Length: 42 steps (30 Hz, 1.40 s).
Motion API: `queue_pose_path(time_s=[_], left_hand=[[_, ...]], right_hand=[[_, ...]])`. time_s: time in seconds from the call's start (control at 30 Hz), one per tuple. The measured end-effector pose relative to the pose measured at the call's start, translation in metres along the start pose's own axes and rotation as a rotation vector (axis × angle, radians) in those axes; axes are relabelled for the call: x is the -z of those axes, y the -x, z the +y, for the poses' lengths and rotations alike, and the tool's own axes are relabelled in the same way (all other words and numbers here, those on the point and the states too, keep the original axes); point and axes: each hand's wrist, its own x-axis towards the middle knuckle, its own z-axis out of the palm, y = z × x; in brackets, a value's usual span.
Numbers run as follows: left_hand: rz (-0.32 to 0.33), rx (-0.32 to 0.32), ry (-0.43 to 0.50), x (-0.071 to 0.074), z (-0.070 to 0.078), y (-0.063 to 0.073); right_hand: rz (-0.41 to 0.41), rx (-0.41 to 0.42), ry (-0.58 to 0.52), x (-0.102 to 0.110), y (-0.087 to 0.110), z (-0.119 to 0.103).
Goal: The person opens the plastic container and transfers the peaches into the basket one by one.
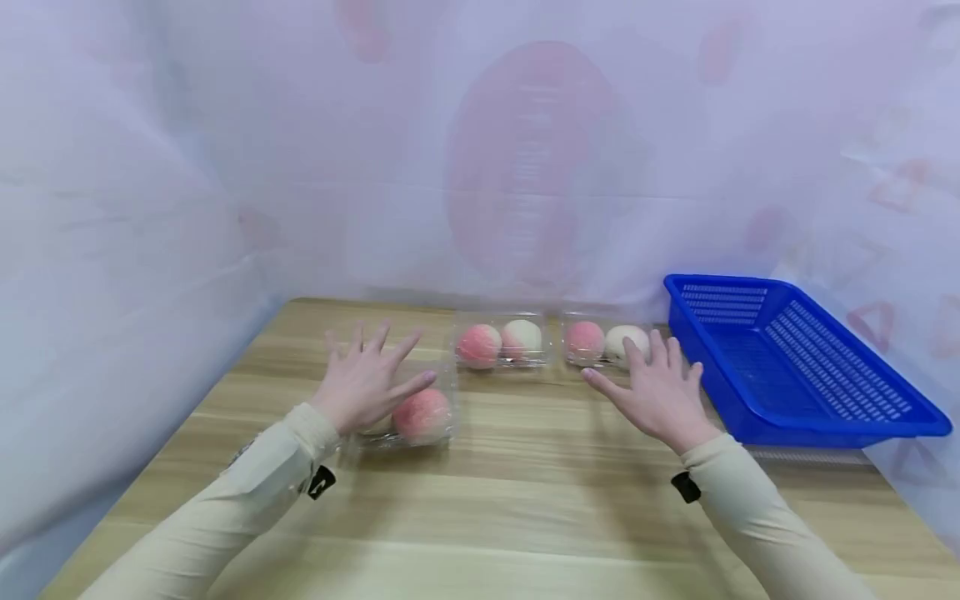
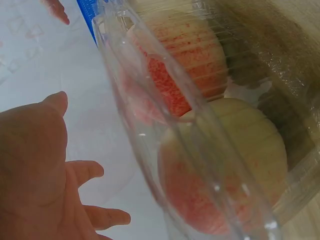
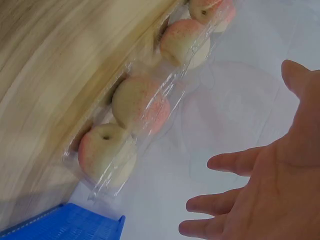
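Observation:
My left hand (image 1: 365, 382) is spread with straight fingers over a clear plastic box of peaches at the left of the table. A pink peach (image 1: 422, 416) shows beside the thumb; the hand hides most of the other. Up close in the left wrist view, two peaches (image 2: 222, 165) sit behind the clear plastic wall. My right hand (image 1: 660, 393) is also spread and holds nothing, near the right-hand clear box with a pink peach (image 1: 585, 342) and a pale peach (image 1: 624, 343). Another clear box, with a pink peach (image 1: 479, 346) and a half-pale peach (image 1: 522, 339), stands at the middle back.
A blue plastic basket (image 1: 806, 433) with slotted sides stands at the right, close beside my right hand. The wooden table (image 1: 510, 508) ends at the back against a pale patterned sheet (image 1: 360, 192), which also hangs along both sides.

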Motion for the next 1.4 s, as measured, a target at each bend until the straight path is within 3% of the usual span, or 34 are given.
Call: queue_pose_path(time_s=[0.3,0.57,0.87,1.13,1.4], left_hand=[[0.007,0.025,0.051,0.003,-0.010,0.013],[0.071,0.075,0.237,0.010,-0.020,0.028],[0.090,0.168,0.442,0.016,-0.029,0.046],[0.097,0.261,0.490,0.018,-0.038,0.060],[0.075,0.324,0.521,0.007,-0.040,0.063]], right_hand=[[0.052,0.045,-0.056,-0.010,-0.008,-0.022],[0.017,0.078,-0.416,-0.015,-0.005,-0.055],[-0.038,-0.057,-0.653,-0.032,-0.005,-0.082],[-0.143,-0.156,-0.966,-0.047,-0.006,-0.086],[-0.247,-0.222,-1.160,-0.058,-0.011,-0.085]])
